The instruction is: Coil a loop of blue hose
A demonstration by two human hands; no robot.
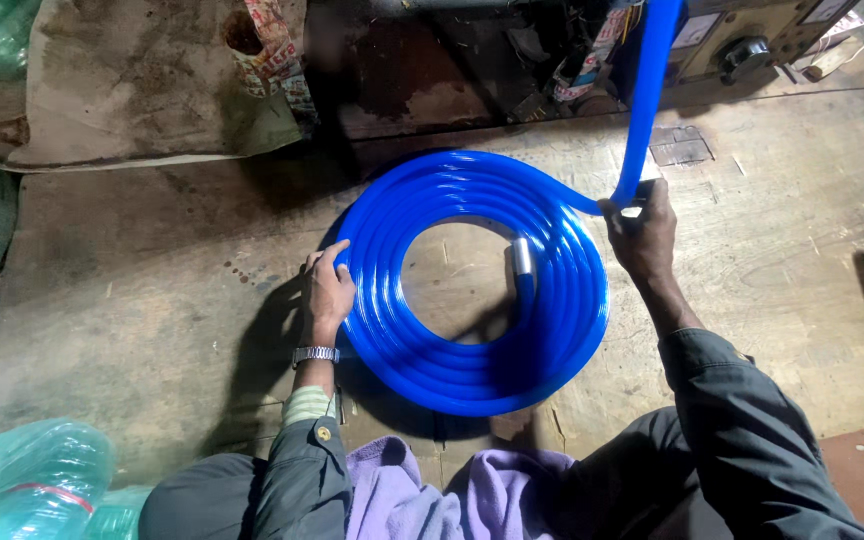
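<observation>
Purple cloth [422, 495] on the lap at bottom centre, nearest the camera, between grey-sleeved arms.

Going left to right:
- Bottom left: green translucent hose rolls [27, 480], more green at the far left edge. Not touched.
- Left hand [329, 290], wristwatch [314, 354] on the wrist: fingers spread and pressed on the outer left rim of the blue hose coil [472, 345], pinning it down. Palm flat, not wrapped around it.
- Coil sits flat in the centre of the frame on the worn wooden surface [152, 300]. Several tidy concentric turns, open ring in the middle. Silver metal fitting [521, 258] on the inner hose end, lying inside the ring at its right side.
- Right hand [640, 232]: closed around the free run of hose [652, 90] just off the coil's upper right edge. That run climbs straight up and leaves the frame at top right, in front of a machine with a black knob [744, 55].

Progress, my read: most of the coil is laid, winding not finished, since hose is feeding in from off-frame, length left unknown. No tie or wrap visible on the coil.

Hose look: glossy saturated blue, translucent, smooth wall, no kinks in view.
</observation>
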